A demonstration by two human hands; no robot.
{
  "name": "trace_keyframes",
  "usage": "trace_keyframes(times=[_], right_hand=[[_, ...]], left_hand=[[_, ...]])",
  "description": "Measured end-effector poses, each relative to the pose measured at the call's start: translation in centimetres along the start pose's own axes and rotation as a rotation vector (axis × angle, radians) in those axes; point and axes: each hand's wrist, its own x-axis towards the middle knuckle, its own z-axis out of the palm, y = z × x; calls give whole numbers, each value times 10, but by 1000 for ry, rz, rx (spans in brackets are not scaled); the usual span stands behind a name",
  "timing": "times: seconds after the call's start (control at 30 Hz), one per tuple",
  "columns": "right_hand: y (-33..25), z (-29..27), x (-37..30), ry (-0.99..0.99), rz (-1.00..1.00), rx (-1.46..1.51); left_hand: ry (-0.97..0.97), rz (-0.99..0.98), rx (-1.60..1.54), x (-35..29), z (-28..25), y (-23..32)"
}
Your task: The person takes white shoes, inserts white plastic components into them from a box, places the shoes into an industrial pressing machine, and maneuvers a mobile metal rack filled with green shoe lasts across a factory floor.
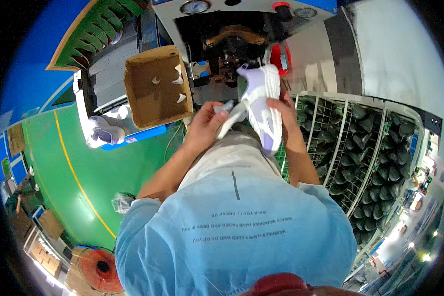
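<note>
A white and lilac sneaker (264,109) is held up in front of my body, its thick white sole facing right. My right hand (284,112) grips it along the sole side, with the thumb over the upper. My left hand (205,127) is closed on a pale strip (236,116) at the sneaker's left side. Whether the strip is joined to the shoe, I cannot tell. A small greyish piece (225,106) shows at the left thumb and fingers.
Ahead stands a machine with a pressure gauge (195,7) and a dark recess. At left, a cardboard box (155,116) holds a few white scraps, beside another sneaker (103,133). A red bin (281,58) and a rack (341,140) of dark shoe-shaped pieces are at right.
</note>
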Motion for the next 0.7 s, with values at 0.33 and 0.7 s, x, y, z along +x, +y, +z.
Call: trace_keyframes(times=[0.33, 0.7], right_hand=[[-58, 74, 72, 232, -350, -1064], [-60, 105, 113, 125, -52, -1282]], left_hand=[[4, -134, -657, 90, 6, -55], [-169, -318, -713, 107, -22, -57]])
